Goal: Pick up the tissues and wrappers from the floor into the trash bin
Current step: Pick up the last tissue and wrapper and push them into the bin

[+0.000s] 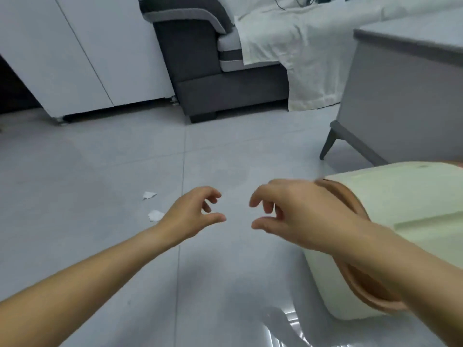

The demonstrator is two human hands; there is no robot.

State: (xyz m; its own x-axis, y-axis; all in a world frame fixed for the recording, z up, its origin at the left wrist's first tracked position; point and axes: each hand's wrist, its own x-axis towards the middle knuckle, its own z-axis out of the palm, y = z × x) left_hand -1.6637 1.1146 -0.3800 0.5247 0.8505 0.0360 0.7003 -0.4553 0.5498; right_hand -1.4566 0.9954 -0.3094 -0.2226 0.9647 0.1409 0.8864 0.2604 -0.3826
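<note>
Two bare hands hover over a glossy grey tiled floor [100, 171], fingers loosely curled, holding nothing. The left hand [198, 211] and right hand [288, 209] face each other with a gap between them.

Likely risks: the thin paper could slide on the slick tile or slip from a loose pinch, and the right forearm, which crosses in front of the trash bin [400, 209], could knock it.

The nearer tissue scrap [155, 215] lies on the floor just beside the left wrist, on its outer side. The farther tissue scrap [149, 195] lies a little beyond it. The bin is well apart, on the right. No wrappers are visible.
</note>
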